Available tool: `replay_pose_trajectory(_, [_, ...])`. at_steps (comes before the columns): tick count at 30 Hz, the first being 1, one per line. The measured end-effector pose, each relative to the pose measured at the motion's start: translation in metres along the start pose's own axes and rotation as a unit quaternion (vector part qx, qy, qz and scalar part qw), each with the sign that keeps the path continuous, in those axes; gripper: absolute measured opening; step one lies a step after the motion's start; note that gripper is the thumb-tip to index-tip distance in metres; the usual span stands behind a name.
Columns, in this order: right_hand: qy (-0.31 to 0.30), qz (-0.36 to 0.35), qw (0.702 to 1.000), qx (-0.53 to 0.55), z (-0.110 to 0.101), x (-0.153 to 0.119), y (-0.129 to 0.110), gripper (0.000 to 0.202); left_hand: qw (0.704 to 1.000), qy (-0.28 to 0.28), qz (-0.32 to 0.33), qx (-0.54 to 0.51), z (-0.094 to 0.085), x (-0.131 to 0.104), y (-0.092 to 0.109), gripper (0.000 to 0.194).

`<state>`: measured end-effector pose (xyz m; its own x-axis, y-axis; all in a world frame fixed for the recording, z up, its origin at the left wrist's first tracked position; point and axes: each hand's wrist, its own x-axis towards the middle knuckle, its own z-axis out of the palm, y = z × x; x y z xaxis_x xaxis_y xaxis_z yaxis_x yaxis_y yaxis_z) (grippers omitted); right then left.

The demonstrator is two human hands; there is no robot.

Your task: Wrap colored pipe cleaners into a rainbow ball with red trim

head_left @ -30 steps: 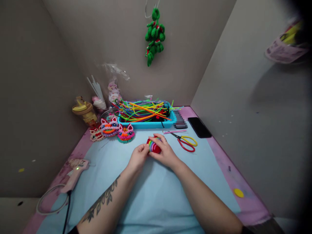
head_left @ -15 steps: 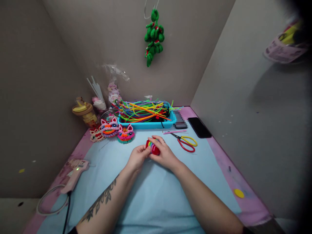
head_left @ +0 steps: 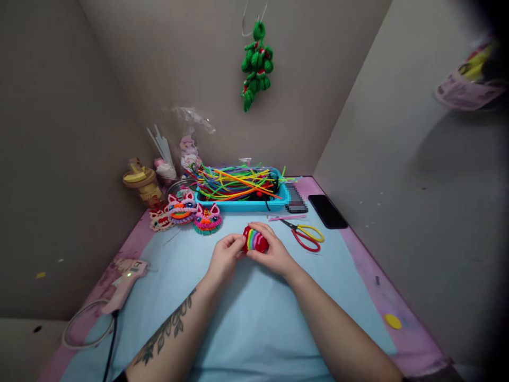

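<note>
A small rounded red piece with rainbow stripes (head_left: pixel 253 240), apparently made of pipe cleaners, is held between both hands just above the blue cloth. My left hand (head_left: pixel 225 258) pinches its left edge with thumb and fingertips. Around its right side curls my right hand (head_left: pixel 275 253), fingers over the top and thumb below. Its underside is hidden. Scissors (head_left: pixel 304 233) with one red and one yellow handle lie right of my hands. Fuzzy animal-head figures, the nearest being a pink one with a teal fringe (head_left: pixel 207 219), stand to the left.
Behind my hands stands a blue tray (head_left: pixel 243 207) heaped with coloured pipe cleaners (head_left: pixel 238 182). A hot glue gun (head_left: pixel 126 284), its light green, lies at left with its cable. A black phone (head_left: pixel 327 211) rests at right. A yellow disc (head_left: pixel 393 321) lies near the right edge.
The view has shifted slightly. My left thumb has drawn back towards the piece's left edge, and more of the rainbow stripes now show. Both hands still hold it.
</note>
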<state>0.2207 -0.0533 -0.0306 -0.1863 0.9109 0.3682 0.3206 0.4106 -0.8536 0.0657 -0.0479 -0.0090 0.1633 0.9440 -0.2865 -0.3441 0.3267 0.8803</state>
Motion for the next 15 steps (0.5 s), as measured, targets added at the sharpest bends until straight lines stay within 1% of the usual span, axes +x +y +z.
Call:
replay_pose_trajectory(4, [-0.001, -0.005, 1.0, 0.004, 0.0, -0.001, -0.001, 0.06, 1.0, 0.005, 0.008, 0.0, 0.001, -0.002, -0.001, 0.029])
replay_pose_trajectory(9, [-0.019, -0.013, 1.0, -0.007, 0.001, -0.002, 0.0, 0.061, 1.0, 0.019, 0.018, 0.016, 0.003, -0.004, 0.0, 0.021])
replay_pose_trajectory(15, [-0.028, -0.017, 0.999, -0.017, 0.003, -0.002, 0.002, 0.061, 0.997, 0.023, 0.055, 0.041, -0.003, 0.002, -0.01, 0.011])
